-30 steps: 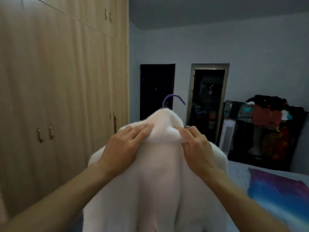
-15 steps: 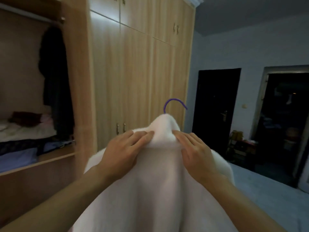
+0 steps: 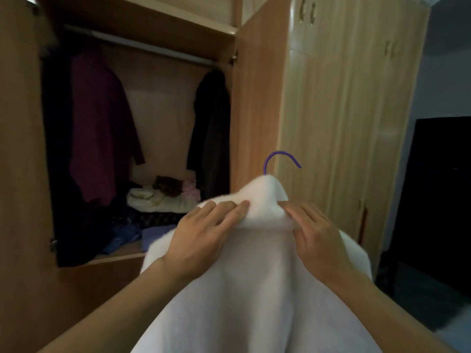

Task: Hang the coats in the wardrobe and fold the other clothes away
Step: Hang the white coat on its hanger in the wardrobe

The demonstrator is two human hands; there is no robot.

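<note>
White coat (image 3: 254, 289) on purple hanger (image 3: 280, 159), held up just right of open wardrobe (image 3: 257, 98). Left hand (image 3: 204, 233) and right hand (image 3: 316, 233) pinching collar from either side, fingers curled shut on fabric, presumably gripping hanger shoulders beneath. Hook kept free for rail (image 3: 137, 44); gap between maroon coat (image 3: 102, 123) and dark coat (image 3: 211, 133).

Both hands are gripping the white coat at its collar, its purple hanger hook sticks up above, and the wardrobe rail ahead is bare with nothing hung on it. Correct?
Not quite. The head view shows the rail is not bare: a maroon coat and a dark coat already hang from it. The rest holds: left hand and right hand grip the white coat at its collar, purple hanger hook above.
</note>
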